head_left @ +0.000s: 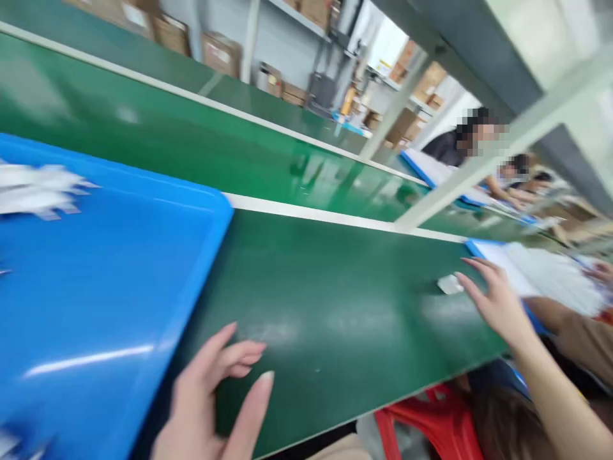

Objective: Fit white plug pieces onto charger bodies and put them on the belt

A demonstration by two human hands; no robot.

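Observation:
My left hand (211, 396) hovers above the green tabletop (311, 306), beside the right edge of a blue tray (124, 268). Its fingers are curled loosely, with a gap between them and the thumb, and nothing is held. Farther right, my right hand (500, 306) reaches over the table with thumb and fingers apart. A small white block-like piece (450, 285) lies right by its thumb tip; whether they touch I cannot tell. White pieces (41, 188) are heaped in the tray's far left part, blurred.
At right, another tray (502, 262) holds a white heap, with a co-worker's sleeved arm (584, 338) beside it. A red stool (431, 421) stands below the table edge. A pale post (450, 188) rises from the table's back. Other people (460, 147) sit beyond; boxes (221, 52) line the back.

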